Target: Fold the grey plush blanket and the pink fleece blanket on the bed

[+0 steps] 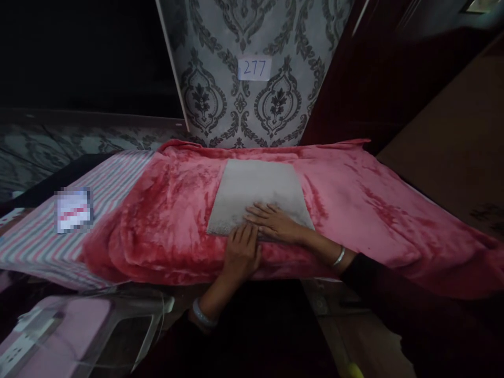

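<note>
A grey, soft-looking square cloth [260, 184] lies flat on a red plush blanket [169, 215]; whether it is folded, I cannot tell. My right hand [277, 223] rests palm down on its near part, fingers stretched out to the left. Close beside it, my left hand [242, 249] lies over the cloth's near edge, with its fingers slightly bent and their tips on the grey surface. The two hands touch or nearly touch at the fingers. The underside of both palms is hidden.
At the left, a striped cloth [118, 178] shows beside the blanket, with a blurred white packet [73, 211] on it. A pink-seated chair or stool [79, 320] with a white power strip [27, 341] stands at the lower left. Patterned wallpaper [240, 110] and a dark screen [86, 58] rise behind.
</note>
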The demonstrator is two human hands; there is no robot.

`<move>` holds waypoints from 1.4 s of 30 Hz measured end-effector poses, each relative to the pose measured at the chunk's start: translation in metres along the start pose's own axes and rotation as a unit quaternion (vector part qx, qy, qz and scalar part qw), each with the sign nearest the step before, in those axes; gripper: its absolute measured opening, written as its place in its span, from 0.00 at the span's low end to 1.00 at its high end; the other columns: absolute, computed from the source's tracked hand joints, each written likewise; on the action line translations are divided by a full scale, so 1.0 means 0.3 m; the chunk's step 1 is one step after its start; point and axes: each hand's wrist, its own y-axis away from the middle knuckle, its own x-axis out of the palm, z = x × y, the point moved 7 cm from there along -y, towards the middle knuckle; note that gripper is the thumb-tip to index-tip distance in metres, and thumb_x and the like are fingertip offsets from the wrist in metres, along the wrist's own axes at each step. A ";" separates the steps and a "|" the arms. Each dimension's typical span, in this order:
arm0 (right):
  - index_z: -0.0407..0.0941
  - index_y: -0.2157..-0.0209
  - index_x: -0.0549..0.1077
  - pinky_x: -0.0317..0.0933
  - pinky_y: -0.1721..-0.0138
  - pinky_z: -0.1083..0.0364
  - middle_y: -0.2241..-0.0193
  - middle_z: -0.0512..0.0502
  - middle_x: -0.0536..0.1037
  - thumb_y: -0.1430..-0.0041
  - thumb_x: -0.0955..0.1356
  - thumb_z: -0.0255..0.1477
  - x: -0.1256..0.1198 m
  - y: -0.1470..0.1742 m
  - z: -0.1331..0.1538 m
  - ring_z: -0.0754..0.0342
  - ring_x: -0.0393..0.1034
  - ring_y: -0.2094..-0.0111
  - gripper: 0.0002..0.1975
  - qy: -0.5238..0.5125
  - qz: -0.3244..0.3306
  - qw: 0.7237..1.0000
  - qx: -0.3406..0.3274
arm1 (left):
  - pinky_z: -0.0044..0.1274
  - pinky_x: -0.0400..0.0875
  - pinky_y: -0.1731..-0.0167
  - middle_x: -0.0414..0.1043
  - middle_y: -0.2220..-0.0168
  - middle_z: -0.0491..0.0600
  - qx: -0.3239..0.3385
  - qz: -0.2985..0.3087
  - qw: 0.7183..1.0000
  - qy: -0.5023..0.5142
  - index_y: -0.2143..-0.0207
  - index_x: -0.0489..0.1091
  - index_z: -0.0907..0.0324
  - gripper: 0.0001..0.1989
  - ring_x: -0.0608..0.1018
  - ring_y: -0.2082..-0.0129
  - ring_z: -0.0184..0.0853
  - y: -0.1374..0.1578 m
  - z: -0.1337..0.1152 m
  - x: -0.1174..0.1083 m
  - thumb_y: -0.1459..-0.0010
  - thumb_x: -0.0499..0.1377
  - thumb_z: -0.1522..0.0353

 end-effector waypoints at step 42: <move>0.53 0.25 0.51 0.39 0.29 0.33 0.24 0.48 0.46 0.24 0.51 0.38 -0.119 -0.022 -0.620 0.40 0.39 0.25 0.30 -0.018 -0.048 0.939 0.339 | 0.43 0.63 0.39 0.75 0.40 0.55 0.069 -0.047 0.996 0.015 0.46 0.75 0.55 0.20 0.73 0.38 0.49 -0.048 -0.159 0.059 0.41 0.61 0.68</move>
